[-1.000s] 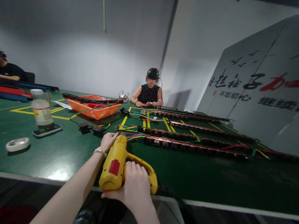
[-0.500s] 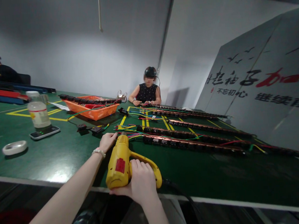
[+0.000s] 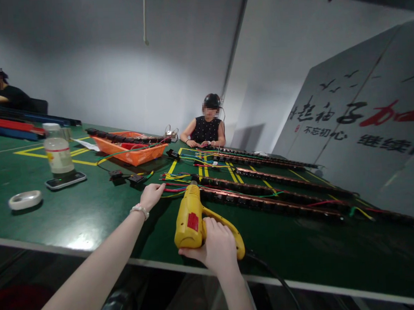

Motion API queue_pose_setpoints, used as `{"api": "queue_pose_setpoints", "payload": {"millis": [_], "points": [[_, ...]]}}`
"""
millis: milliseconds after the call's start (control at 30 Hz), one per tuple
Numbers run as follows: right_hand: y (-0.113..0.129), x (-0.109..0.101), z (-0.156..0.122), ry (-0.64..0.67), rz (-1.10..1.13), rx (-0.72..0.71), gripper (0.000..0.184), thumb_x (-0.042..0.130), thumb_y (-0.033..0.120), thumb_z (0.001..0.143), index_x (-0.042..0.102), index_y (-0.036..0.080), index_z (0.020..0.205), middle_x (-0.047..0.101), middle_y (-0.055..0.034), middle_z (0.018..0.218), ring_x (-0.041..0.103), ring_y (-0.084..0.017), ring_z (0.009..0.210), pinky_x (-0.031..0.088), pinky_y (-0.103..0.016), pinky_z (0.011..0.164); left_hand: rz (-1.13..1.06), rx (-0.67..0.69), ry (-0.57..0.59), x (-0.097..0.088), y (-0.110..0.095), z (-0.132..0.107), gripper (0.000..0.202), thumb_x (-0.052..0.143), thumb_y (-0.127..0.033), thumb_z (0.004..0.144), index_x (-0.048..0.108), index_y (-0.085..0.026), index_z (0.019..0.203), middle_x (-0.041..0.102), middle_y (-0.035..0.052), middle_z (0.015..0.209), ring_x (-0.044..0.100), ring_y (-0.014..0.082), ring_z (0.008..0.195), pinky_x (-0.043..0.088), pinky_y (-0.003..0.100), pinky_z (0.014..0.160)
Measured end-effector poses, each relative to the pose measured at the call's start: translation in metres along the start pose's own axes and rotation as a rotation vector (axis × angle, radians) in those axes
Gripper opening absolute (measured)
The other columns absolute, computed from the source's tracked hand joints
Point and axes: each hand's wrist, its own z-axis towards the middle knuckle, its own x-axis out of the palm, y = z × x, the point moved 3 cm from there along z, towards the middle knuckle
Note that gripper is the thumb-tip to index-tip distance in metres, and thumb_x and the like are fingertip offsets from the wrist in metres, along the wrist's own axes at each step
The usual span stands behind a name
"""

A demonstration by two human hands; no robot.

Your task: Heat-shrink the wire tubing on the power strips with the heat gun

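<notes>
My right hand (image 3: 216, 248) grips the handle of a yellow heat gun (image 3: 191, 216) with a red label, its nozzle aimed at the near end of a long black strip with copper bars (image 3: 266, 203). My left hand (image 3: 151, 194), a bead bracelet on the wrist, reaches to the coloured wires (image 3: 175, 182) at that end; its fingers are closed on them, as far as I can see. A black cord (image 3: 270, 272) trails from the gun over the table edge.
More long strips (image 3: 274, 169) lie across the green table (image 3: 73, 214). An orange basket (image 3: 133, 152), a bottle (image 3: 58, 154) on a phone, a tape roll (image 3: 25, 200) and black sockets (image 3: 126, 177) sit left. One person sits opposite, another far left.
My right hand has carried the heat gun to the right and forward, away from my left hand. The left hand stays at the wires.
</notes>
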Motion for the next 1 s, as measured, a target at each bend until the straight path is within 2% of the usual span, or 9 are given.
{"api": "queue_pose_setpoints", "payload": {"millis": [133,367,700,833,1000], "points": [[0.005,-0.002,-0.001,0.013,0.002,0.017,0.075,0.07,0.075,0.044,0.051,0.019,0.09,0.059,-0.0041,0.088,0.057,-0.025,0.086,0.041,-0.038,0.08,0.001,-0.018,0.011,0.0,-0.002,-0.001,0.048,0.036,-0.051,0.081,0.053,-0.016,0.052,0.045,0.0011,0.05,0.043,0.014,0.054,0.022,0.026,0.052],[0.031,0.001,-0.01,-0.009,-0.015,0.013,0.075,0.066,0.078,0.045,0.053,0.018,0.088,0.059,-0.0065,0.085,0.055,-0.025,0.08,0.044,-0.041,0.076,-0.005,-0.027,0.008,0.001,0.0,0.0,0.048,0.036,-0.051,0.081,0.057,-0.016,0.054,0.049,0.0023,0.052,0.045,0.0151,0.056,0.023,0.025,0.052],[0.072,0.01,-0.022,0.01,0.052,-0.066,0.083,0.066,0.083,0.032,0.052,0.02,0.084,0.055,-0.0018,0.078,0.053,-0.023,0.074,0.045,-0.043,0.072,-0.029,-0.003,0.036,0.003,0.004,0.003,0.056,0.032,-0.056,0.079,0.063,-0.014,0.059,0.054,0.0035,0.055,0.049,0.0164,0.06,0.027,0.024,0.053],[0.074,0.015,-0.024,-0.007,0.067,-0.132,0.082,0.068,0.082,0.032,0.05,0.021,0.085,0.055,-0.0013,0.08,0.052,-0.022,0.072,0.045,-0.042,0.07,-0.04,-0.006,0.056,0.004,0.009,0.007,0.059,0.032,-0.059,0.078,0.066,-0.012,0.064,0.055,0.0035,0.058,0.05,0.0166,0.063,0.028,0.023,0.054],[0.071,0.017,-0.023,-0.011,0.062,-0.138,0.084,0.061,0.087,0.033,0.051,0.021,0.083,0.056,-0.0014,0.08,0.053,-0.022,0.073,0.044,-0.042,0.071,-0.033,0.024,0.043,0.006,0.011,0.008,0.06,0.032,-0.058,0.078,0.068,-0.011,0.067,0.057,0.005,0.058,0.051,0.0174,0.063,0.029,0.024,0.055]]}}
